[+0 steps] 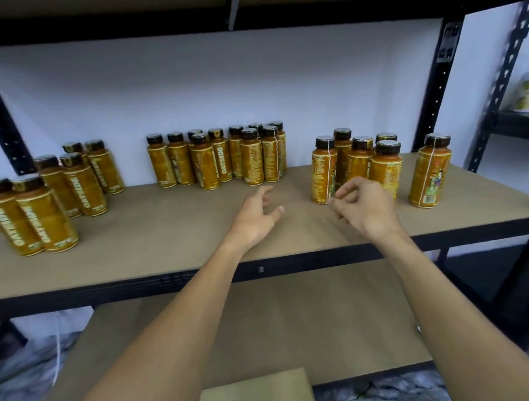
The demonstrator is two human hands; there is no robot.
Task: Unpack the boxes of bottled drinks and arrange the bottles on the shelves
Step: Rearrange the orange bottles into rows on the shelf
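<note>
Arranging step, hands free. Bottles on the shelf (165, 239): left clump (45, 201), centre clump (218, 156). Your left hand (255, 220) and right hand (365, 211) hover empty, fingers loosely curled, beside the right clump (364, 164). Next, probably: reach down to the box (256, 400), bottom centre.

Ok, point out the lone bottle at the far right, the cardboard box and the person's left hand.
lone bottle (429, 171): head view, middle of its label.
cardboard box (256, 397): head view, its top face.
left hand (253, 221): head view, back of the hand.
</note>
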